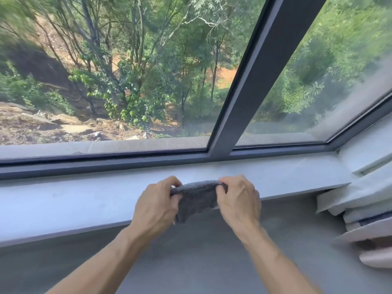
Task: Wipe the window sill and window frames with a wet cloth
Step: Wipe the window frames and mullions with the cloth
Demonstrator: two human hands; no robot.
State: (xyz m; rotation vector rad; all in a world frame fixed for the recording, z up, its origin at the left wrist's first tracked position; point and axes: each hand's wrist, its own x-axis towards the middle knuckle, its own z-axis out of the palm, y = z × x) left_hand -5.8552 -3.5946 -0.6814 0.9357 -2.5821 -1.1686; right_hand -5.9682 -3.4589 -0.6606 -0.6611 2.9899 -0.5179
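My fingers on the left hand (pixel 156 203) and right hand (pixel 238 199) pinch the top corners of the grey cloth (pixel 196 199), holding it stretched just above the pale window sill (pixel 84 200). I'd fold it into a flat pad, then press it along the sill and the dark window frame (pixel 244 98). Whether it's wet, I can't tell; bunched curtains (pixel 360 200) hide the sill's right end.
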